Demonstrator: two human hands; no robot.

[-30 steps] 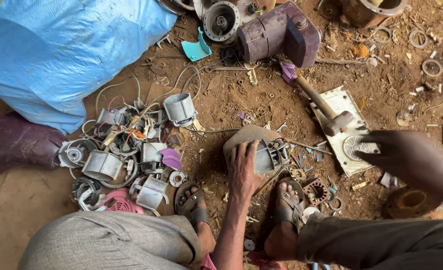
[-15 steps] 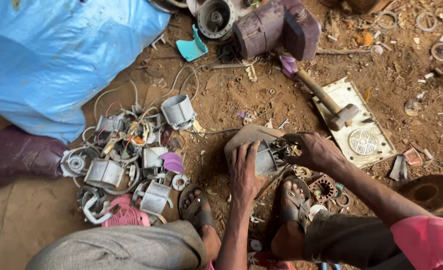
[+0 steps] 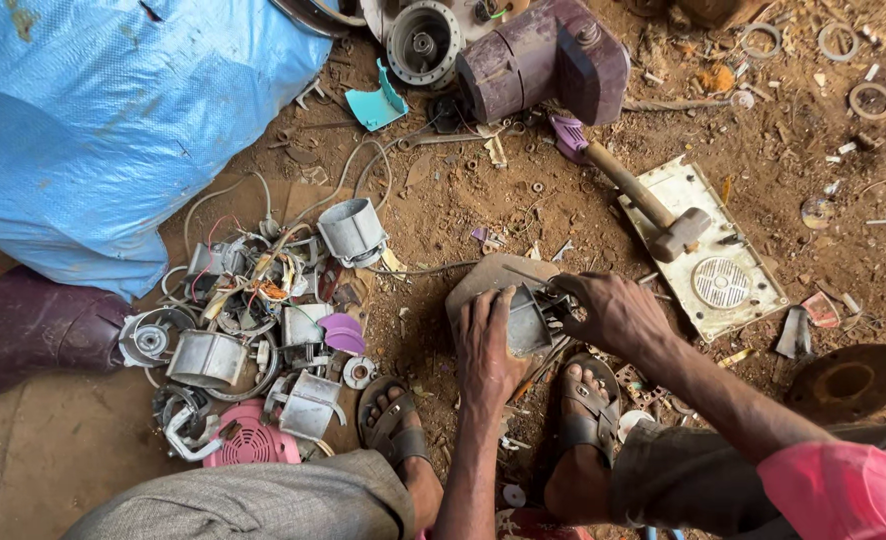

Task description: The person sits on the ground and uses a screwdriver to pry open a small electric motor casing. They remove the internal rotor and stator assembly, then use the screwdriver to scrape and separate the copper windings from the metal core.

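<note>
Both your hands clamp the small grey motor housing (image 3: 529,318) on a flat stone (image 3: 483,275) between your sandalled feet: left hand (image 3: 485,345) pressing down, right hand (image 3: 608,312) gripping its end, having moved in from the hammer (image 3: 653,210) since a second ago.

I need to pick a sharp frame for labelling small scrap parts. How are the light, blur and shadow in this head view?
Head view: soft, even daylight, no hard shadows or glare; the left hand, right hand and the grey motor part between them look sharp, as do the hammer and blue sack; slight wide-angle stretch toward the edges; the pink sleeve is softer.
</note>
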